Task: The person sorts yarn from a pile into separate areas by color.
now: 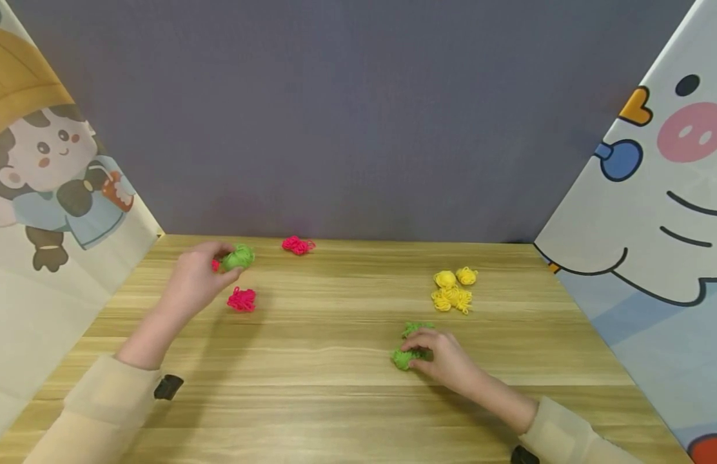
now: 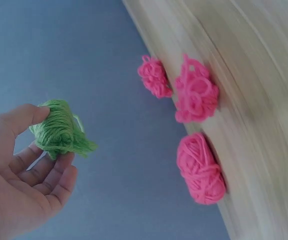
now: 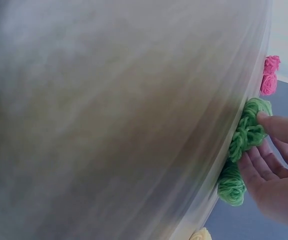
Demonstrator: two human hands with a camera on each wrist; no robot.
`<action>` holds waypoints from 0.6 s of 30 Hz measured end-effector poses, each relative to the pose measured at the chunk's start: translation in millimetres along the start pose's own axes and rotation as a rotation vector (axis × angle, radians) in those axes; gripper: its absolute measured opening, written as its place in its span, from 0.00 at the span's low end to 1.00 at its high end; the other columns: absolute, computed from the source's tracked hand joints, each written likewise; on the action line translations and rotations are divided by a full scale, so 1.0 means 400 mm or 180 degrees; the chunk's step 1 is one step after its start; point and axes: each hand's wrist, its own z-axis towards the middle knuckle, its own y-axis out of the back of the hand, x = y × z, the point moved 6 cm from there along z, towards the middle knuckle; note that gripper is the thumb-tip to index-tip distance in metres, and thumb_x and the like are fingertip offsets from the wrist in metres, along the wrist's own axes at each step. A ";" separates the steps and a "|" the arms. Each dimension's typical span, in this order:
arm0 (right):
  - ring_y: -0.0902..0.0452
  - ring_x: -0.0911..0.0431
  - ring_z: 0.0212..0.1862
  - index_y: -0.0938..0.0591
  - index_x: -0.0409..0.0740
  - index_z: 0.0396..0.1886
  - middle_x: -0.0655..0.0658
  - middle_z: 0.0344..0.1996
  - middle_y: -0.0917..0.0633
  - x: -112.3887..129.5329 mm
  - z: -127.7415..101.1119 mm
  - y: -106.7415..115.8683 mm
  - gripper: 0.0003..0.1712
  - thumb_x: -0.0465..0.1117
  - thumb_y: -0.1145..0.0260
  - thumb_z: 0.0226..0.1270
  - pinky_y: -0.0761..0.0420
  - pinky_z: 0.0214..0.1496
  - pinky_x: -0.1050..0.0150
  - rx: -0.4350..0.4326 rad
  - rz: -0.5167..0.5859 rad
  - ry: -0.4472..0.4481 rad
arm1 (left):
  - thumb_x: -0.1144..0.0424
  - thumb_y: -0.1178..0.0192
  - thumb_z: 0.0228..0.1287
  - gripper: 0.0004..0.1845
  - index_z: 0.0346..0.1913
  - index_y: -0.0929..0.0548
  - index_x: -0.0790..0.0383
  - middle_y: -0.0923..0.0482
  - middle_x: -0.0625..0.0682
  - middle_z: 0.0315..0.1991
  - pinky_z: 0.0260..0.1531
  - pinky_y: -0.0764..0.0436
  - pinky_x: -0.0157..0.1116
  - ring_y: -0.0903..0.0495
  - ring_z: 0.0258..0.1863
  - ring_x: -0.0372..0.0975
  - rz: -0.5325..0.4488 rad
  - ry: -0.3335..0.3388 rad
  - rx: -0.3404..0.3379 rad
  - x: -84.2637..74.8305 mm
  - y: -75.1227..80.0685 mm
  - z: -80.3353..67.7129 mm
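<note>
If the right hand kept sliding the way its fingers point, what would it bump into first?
The right hand points left across the table, fingers already on a green yarn bundle. Beyond that bundle, the wood looks free; the pink yarn lies farther off, probably outside that line.

Head view high over the wooden table (image 1: 335, 361); both wrist views close, sharing its pink yarn (image 2: 196, 95).

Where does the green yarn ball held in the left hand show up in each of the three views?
Head: the green yarn ball sits upper left of centre, pinched by the left hand over the wooden table.
Left wrist: centre left, between thumb and fingers.
Right wrist: not in it; the green yarn there lies under the right hand.
Shared landmark: the pink yarn bundles, head, left wrist, right wrist.
</note>
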 end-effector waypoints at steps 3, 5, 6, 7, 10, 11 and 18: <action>0.18 0.50 0.44 0.15 0.43 0.39 0.45 0.42 0.17 -0.001 0.000 0.000 0.17 0.29 0.26 0.46 0.17 0.45 0.66 0.0008 0.0006 -0.0021 | 0.69 0.32 0.51 0.18 0.45 0.21 0.72 0.20 0.64 0.38 0.30 0.23 0.43 0.22 0.33 0.49 -0.0030 -0.0087 -0.0104 -0.020 -0.003 0.000; 0.19 0.49 0.45 0.15 0.43 0.39 0.45 0.43 0.17 0.000 0.000 0.001 0.17 0.29 0.26 0.46 0.17 0.46 0.64 0.0010 -0.0002 -0.0031 | 0.69 0.32 0.50 0.18 0.45 0.21 0.72 0.20 0.63 0.38 0.30 0.22 0.43 0.22 0.33 0.49 -0.0070 -0.0132 -0.0156 -0.031 -0.006 0.000; 0.19 0.48 0.46 0.15 0.43 0.40 0.45 0.42 0.17 0.001 0.000 0.002 0.17 0.29 0.26 0.46 0.18 0.47 0.63 0.0010 -0.0008 -0.0033 | 0.70 0.32 0.50 0.18 0.45 0.21 0.71 0.20 0.62 0.38 0.31 0.22 0.44 0.22 0.34 0.49 -0.0097 -0.0151 -0.0180 -0.037 -0.007 -0.001; 0.19 0.48 0.47 0.15 0.44 0.40 0.45 0.43 0.17 0.001 0.000 0.002 0.17 0.29 0.26 0.47 0.18 0.48 0.62 0.0014 -0.0012 -0.0038 | 0.70 0.32 0.50 0.17 0.44 0.21 0.71 0.20 0.62 0.38 0.31 0.21 0.44 0.22 0.34 0.49 -0.0122 -0.0179 -0.0204 -0.044 -0.009 -0.002; 0.20 0.46 0.49 0.15 0.45 0.40 0.46 0.43 0.17 0.003 0.000 0.002 0.17 0.30 0.26 0.47 0.18 0.49 0.60 0.0029 -0.0039 -0.0046 | 0.71 0.31 0.49 0.17 0.43 0.21 0.71 0.20 0.62 0.38 0.33 0.21 0.46 0.22 0.36 0.50 -0.0182 -0.0259 -0.0244 -0.064 -0.015 -0.005; 0.20 0.46 0.49 0.15 0.45 0.40 0.46 0.43 0.17 0.003 0.000 0.002 0.17 0.30 0.26 0.48 0.18 0.49 0.60 0.0034 -0.0042 -0.0046 | 0.71 0.31 0.49 0.17 0.43 0.21 0.71 0.20 0.62 0.38 0.34 0.21 0.46 0.22 0.36 0.50 -0.0198 -0.0273 -0.0236 -0.071 -0.018 -0.006; 0.20 0.46 0.49 0.15 0.44 0.40 0.45 0.43 0.17 0.004 -0.002 0.003 0.17 0.30 0.26 0.48 0.18 0.49 0.60 0.0030 -0.0027 -0.0048 | 0.71 0.31 0.50 0.18 0.45 0.21 0.72 0.21 0.61 0.39 0.38 0.18 0.49 0.21 0.39 0.49 -0.0343 -0.0304 -0.0123 -0.113 -0.037 -0.009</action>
